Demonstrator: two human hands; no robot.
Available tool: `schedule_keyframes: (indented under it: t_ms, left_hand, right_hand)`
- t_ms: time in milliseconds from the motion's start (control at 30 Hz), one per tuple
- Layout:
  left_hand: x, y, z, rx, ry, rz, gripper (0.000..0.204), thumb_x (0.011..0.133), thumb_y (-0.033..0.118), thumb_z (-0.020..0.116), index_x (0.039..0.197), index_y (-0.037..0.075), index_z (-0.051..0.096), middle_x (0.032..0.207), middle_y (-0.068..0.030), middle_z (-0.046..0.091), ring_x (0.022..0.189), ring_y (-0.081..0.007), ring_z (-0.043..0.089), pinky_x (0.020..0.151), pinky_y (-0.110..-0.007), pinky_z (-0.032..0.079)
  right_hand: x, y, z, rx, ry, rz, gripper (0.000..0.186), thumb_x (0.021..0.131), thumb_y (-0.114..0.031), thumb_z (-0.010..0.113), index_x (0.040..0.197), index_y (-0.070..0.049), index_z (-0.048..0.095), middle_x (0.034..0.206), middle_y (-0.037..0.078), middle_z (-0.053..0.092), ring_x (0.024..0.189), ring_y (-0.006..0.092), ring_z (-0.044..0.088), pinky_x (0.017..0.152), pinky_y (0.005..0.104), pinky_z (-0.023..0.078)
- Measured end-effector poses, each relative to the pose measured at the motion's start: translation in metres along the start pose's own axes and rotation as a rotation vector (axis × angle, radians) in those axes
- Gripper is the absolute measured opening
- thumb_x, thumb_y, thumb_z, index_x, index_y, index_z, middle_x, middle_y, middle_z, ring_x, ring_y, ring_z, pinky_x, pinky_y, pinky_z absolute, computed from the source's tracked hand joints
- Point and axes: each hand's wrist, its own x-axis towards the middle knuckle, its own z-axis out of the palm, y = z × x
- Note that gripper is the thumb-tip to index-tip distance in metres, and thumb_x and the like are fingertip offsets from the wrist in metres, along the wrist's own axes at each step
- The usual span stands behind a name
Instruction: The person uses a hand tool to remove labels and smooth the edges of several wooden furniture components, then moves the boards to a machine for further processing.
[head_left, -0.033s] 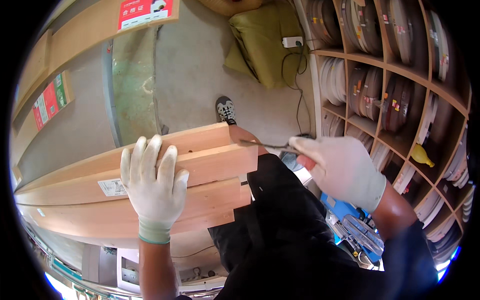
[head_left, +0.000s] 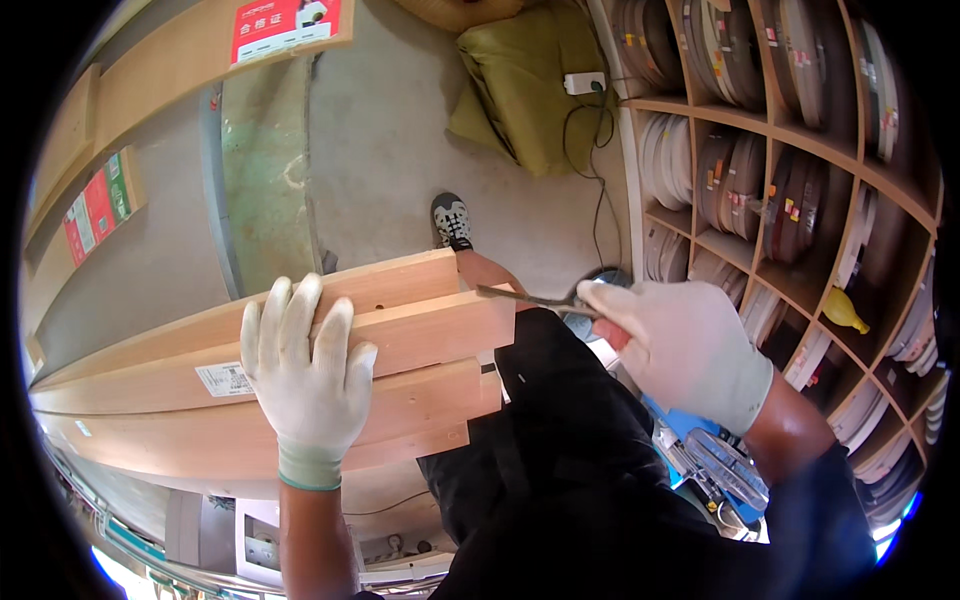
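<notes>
Several long pale wooden boards (head_left: 420,330) lie stacked across my lap, running off to the left. My left hand (head_left: 310,375), in a white glove, rests flat on top of them with its fingers spread, beside a small white label (head_left: 224,379). My right hand (head_left: 690,345), also gloved, grips a thin metal tool (head_left: 530,297). The tool's tip points left at the right end of the boards, near the upper ones. Whether it touches the wood I cannot tell.
Wooden shelves (head_left: 800,200) full of rolled strips stand on the right. A yellow bottle-shaped thing (head_left: 843,312) lies in one compartment. A blue tool case (head_left: 715,450) sits by my right arm. An olive bag (head_left: 530,85), a charger cable and my shoe (head_left: 452,222) are on the concrete floor.
</notes>
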Motion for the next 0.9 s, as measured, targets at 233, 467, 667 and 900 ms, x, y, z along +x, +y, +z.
schedule_keyframes:
  t_ms: [233, 467, 667, 900]
  left_hand:
    - [-0.003, -0.002, 0.007, 0.014, 0.029, -0.016, 0.035, 0.073, 0.023, 0.077, 0.104, 0.013, 0.063, 0.131, -0.014, 0.063, 0.123, -0.0419, 0.055, 0.1, -0.058, 0.042]
    - [-0.004, -0.005, 0.005, -0.024, 0.008, -0.028, 0.044, 0.07, 0.027, 0.081, 0.108, 0.016, 0.062, 0.13, -0.0123, 0.063, 0.123, -0.0413, 0.057, 0.098, -0.058, 0.043]
    - [-0.005, -0.003, 0.004, -0.033, -0.004, -0.036, 0.047, 0.066, 0.028, 0.084, 0.107, 0.018, 0.063, 0.128, -0.0109, 0.064, 0.12, -0.0403, 0.058, 0.096, -0.057, 0.044]
    - [-0.002, -0.003, 0.003, -0.042, -0.012, -0.017, 0.03, 0.08, 0.027, 0.072, 0.104, 0.012, 0.064, 0.131, -0.0159, 0.061, 0.125, -0.043, 0.054, 0.104, -0.058, 0.041]
  right_hand:
    - [0.009, -0.009, -0.016, -0.076, -0.219, 0.066, 0.031, 0.096, -0.027, 0.066, 0.122, -0.011, 0.07, 0.083, 0.012, 0.069, 0.07, 0.0341, 0.069, 0.062, 0.0446, 0.054]
    - [0.011, -0.013, -0.012, -0.117, -0.228, 0.047, 0.029, 0.097, -0.028, 0.065, 0.121, -0.013, 0.07, 0.081, 0.011, 0.069, 0.069, 0.0334, 0.069, 0.06, 0.0453, 0.054]
    - [0.02, -0.008, 0.001, -0.114, -0.109, -0.064, 0.02, 0.098, -0.028, 0.064, 0.105, -0.01, 0.065, 0.072, 0.01, 0.066, 0.057, 0.0314, 0.066, 0.049, 0.0424, 0.05]
    - [0.049, 0.062, 0.052, -0.129, -0.428, 0.372, 0.032, 0.103, -0.031, 0.05, 0.118, -0.011, 0.07, 0.103, 0.016, 0.074, 0.102, 0.0374, 0.07, 0.087, 0.0497, 0.054]
